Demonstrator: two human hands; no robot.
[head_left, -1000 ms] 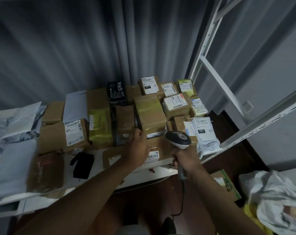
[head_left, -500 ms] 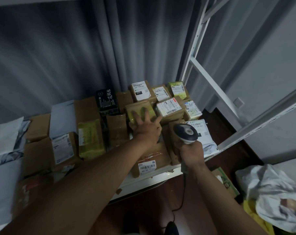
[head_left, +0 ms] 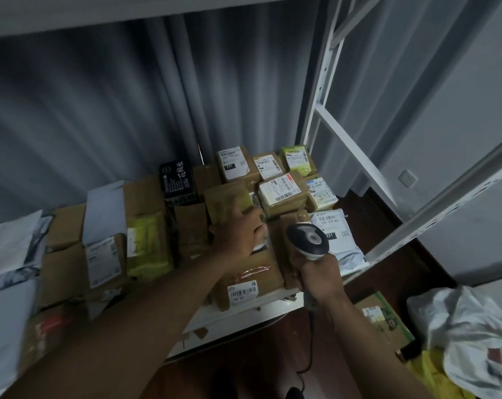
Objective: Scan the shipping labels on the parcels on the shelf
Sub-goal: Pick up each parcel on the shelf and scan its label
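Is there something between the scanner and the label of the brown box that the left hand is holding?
No label shows on the tape-wrapped brown box. The left hand grips its near edge and covers part of its top. The scanner in the right hand sits beside it; nothing else intervenes.

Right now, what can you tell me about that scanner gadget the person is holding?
The barcode scanner is a handheld, pistol-shaped tool that looks like plastic: a rounded dark head with a light grey panel on top and a pale underside. The right hand grips its handle, and a dark cable hangs from the handle's base toward the floor. It is held upright at the shelf's front edge, its head above the brown boxes. Its window is not visible.
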